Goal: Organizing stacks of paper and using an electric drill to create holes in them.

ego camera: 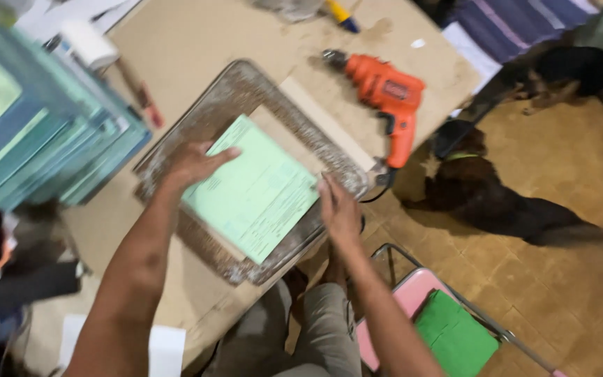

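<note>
Head view: we find the stack of green sheets (252, 188) lying on the worn board (246, 91). Our left hand (193, 164) presses flat on the stack's left edge; our right hand (338, 207), open, touches its right edge. An orange drill (389, 98) lies just right of the board.

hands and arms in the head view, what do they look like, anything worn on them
Both arms are bare from hand to upper arm: no sleeves, gloves, watch or rings show. The left hand and right hand are bare too, though motion blur hides fine detail. Grey-green trousers show below the arms.
</note>
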